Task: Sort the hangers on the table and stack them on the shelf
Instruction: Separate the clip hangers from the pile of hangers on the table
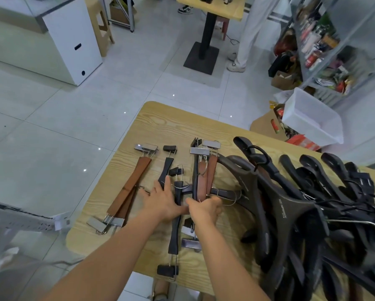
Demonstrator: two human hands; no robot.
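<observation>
In the head view both forearms reach forward over the near part of the worktop (160,122), and the hands meet almost thumb to thumb at the middle of the sorted rows. The left hand (162,200) lies flat with fingers spread and straight, grasping nothing, its forefinger resting along a black clip hanger (174,237) whose bar runs away from the person and back toward them under the palm. The right hand (204,208) is clenched round the middle of a mixed bundle (211,172) of brown and black clip hangers, where the wire hooks stick out; this bundle too lies lengthwise, pointing straight ahead of the knuckles. To the outer side of the left hand, just apart from it, a brown pair (132,185) lies aslant in its own row, with bare wood beyond it up to the left edge. Hard against the outer side of the right hand a pile of dark coat hangers (301,203) is heaped, some of it overlapping the bundle's hooks, so I judge that a lift should go up and toward the left hand, where there is room, since snagging seems likely on the right. A shelf (334,61) stands far ahead and to the right, past the worktop's far edge and a white tub (312,120); whether it is the one meant I cannot tell.
</observation>
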